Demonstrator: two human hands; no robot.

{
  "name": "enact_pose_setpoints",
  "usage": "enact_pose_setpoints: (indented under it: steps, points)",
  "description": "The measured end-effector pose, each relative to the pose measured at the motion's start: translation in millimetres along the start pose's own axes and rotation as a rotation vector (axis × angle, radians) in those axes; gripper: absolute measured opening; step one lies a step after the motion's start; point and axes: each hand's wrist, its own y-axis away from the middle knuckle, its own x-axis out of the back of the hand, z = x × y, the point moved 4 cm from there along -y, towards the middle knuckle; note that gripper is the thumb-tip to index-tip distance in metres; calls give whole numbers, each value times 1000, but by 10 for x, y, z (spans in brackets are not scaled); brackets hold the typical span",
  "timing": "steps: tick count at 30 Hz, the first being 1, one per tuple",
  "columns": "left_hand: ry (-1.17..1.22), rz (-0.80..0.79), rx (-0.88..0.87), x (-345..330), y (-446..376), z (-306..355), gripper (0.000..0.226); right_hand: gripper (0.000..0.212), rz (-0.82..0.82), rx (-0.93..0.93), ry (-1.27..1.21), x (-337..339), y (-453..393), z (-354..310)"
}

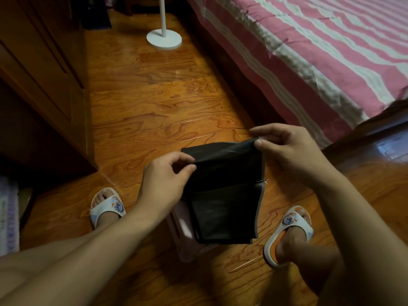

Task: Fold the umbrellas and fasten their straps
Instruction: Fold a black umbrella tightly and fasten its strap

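A collapsed umbrella with a black inner lining (223,195) hangs between my knees above the wooden floor. A thin metal rib tip shows at its right edge. My left hand (163,180) pinches the upper left edge of the black canopy between thumb and fingers. My right hand (284,146) pinches the upper right corner of the same fabric, so a flap is stretched flat between both hands. A pale pink part of the umbrella (183,228) shows below and behind the black cloth. The strap is not visible.
A bed with a pink and white striped sheet (320,51) fills the right side. A white round stand base (164,39) sits on the floor ahead. A wooden wardrobe (44,74) stands on the left. My feet wear white slippers (107,206).
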Motion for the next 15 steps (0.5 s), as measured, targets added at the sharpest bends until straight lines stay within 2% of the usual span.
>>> enact_pose_setpoints:
  steps: [5, 8, 9, 11, 15]
  points:
    - [-23, -14, -59, 22, -21, 41, 16, 28, 31, 153, 366, 16, -5, 3]
    - [-73, -106, -186, -8, 37, 77, 11, 65, -111, 186, 465, -47, 62, 92]
    - [-94, -136, -245, -21, 69, 92, 8, 67, -171, 187, 461, -85, 107, 141]
    - [-132, -195, -357, -50, 155, 103, 6, 47, -213, 247, 468, -146, 256, 232]
    - [-224, -339, -595, -99, 376, 20, 12, 10, -132, 499, 588, -193, 715, 385]
